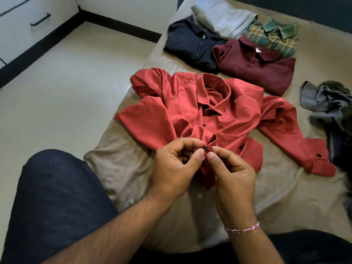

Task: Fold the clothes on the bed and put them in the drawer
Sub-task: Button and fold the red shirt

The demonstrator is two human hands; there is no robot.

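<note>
The red shirt (224,119) lies collar-away on the bed (276,187), its length running straight out from both hands (204,164), which pinch its button placket, equally near.

My bed (276,187) has a beige sheet, and I sit at its near edge. A red shirt (224,115) lies spread at the middle, one sleeve stretched toward the right edge. Toward the far edge lie folded clothes: a black shirt (188,44), a maroon polo (257,67), a grey garment (221,18) and a plaid shirt (274,35). At the right edge lies a crumpled grey pile (327,103).
</note>
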